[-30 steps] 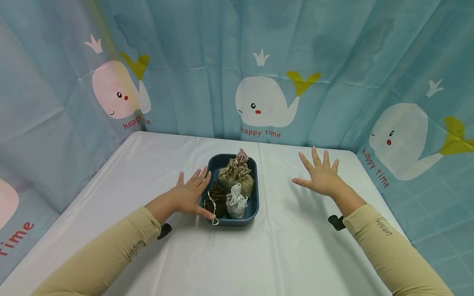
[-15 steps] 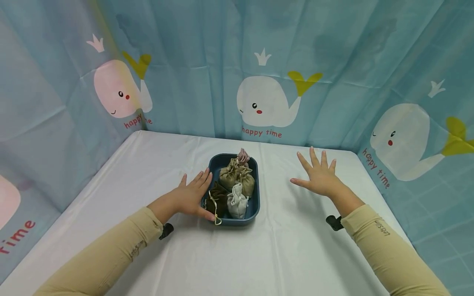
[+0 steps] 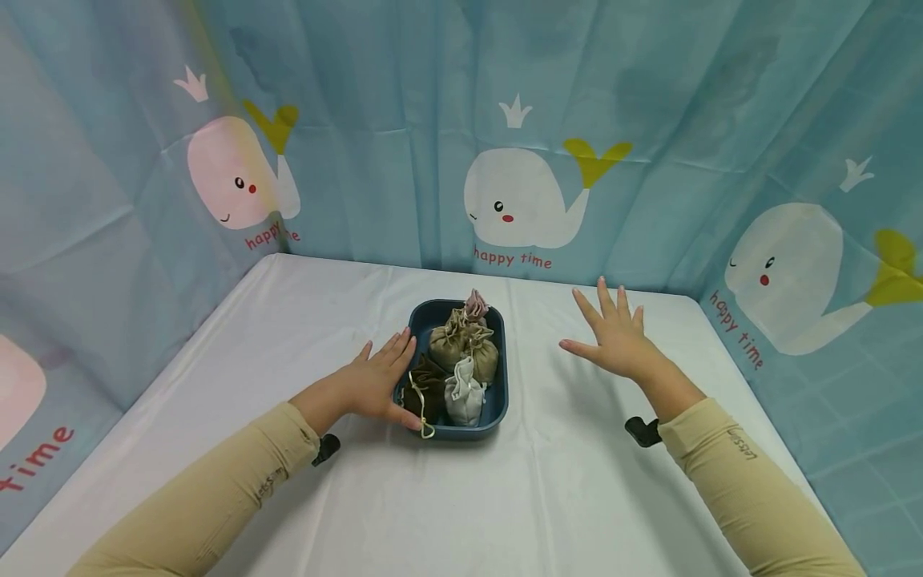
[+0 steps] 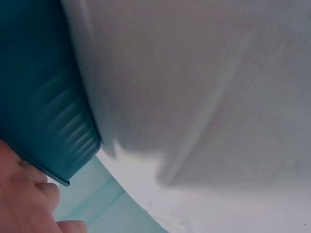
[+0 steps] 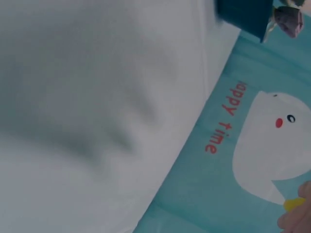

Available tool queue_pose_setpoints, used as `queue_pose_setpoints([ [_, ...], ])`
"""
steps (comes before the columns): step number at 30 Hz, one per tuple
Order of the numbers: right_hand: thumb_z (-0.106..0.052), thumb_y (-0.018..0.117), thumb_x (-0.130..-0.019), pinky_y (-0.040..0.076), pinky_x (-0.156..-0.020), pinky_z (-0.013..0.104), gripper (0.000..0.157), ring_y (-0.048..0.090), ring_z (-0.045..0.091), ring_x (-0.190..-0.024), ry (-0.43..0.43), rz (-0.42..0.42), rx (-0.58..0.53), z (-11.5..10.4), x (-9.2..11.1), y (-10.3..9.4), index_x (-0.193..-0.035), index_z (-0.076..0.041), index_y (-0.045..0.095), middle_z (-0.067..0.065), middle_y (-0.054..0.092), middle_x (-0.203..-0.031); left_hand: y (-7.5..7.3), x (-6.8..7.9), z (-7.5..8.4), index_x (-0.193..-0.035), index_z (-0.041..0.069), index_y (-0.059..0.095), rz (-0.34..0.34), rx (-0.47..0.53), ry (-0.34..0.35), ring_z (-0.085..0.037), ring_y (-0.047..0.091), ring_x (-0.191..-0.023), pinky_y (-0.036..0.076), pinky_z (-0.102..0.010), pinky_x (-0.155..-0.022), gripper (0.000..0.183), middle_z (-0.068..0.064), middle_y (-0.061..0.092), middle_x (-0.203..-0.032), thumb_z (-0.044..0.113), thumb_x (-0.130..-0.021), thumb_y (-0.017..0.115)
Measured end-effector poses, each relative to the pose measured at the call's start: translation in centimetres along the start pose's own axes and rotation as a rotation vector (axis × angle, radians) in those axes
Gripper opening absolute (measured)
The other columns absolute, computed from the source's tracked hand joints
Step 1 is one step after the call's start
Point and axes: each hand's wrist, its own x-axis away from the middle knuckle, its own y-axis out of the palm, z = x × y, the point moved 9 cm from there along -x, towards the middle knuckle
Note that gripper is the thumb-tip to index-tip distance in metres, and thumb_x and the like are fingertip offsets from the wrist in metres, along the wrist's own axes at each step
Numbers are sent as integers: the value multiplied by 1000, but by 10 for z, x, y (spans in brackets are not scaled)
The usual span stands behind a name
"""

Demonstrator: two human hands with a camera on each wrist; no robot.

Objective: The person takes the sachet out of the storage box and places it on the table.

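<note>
A dark blue plastic tub (image 3: 499, 413) stands mid-table with several small drawstring pouches inside. A pinkish pouch (image 3: 476, 306) is at the back, with olive pouches (image 3: 447, 343) in the middle. In front sit a dark brown pouch (image 3: 427, 386) with a pale cord over the rim and a light grey pouch (image 3: 465, 394). My left hand (image 3: 373, 386) lies with straight fingers along the tub's left rim; in the left wrist view its fingers (image 4: 46, 194) are by the tub's wall (image 4: 58, 107). My right hand (image 3: 618, 340) hovers with spread fingers right of the tub, holding nothing.
A white cloth covers the table (image 3: 461, 505). Behind it and at both sides hangs a light blue curtain (image 3: 375, 184) printed with whales. A black wrist camera (image 3: 642, 431) sits under the right wrist, another (image 3: 327, 449) under the left.
My right hand has drifted slightly left, towards the tub. The left hand has stayed by the tub's rim, and the whole head view has shifted a little.
</note>
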Motion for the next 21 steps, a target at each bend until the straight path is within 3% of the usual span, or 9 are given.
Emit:
queue_pose_setpoints([
  [9,-66,46,-83,-4,-99,68,89,-23,37,-133,-54,34,-116,-24,-5,-7,-149,-27,0,12,-19,-151,-3,1,3,-147,8,-7,-11,22,-3,-26,-7,-139,1,-61,-105,133,-12,-12,-152,91,-53,39],
  [18,-50,51,-90,3,-102,66,79,-18,25,-137,-125,6,-447,-50,-5,-9,-148,-30,2,0,-16,-152,-3,0,3,-147,7,-4,-16,22,-7,-27,-7,-139,0,-61,-105,133,-12,-11,-152,90,-54,41],
  [21,-47,51,-90,6,-102,65,76,-12,24,-139,-144,11,-512,-57,-7,-10,-148,-31,5,-2,-12,-153,-3,0,2,-147,7,-3,-17,22,-12,-26,-6,-139,1,-61,-105,133,-12,-11,-152,90,-53,41],
])
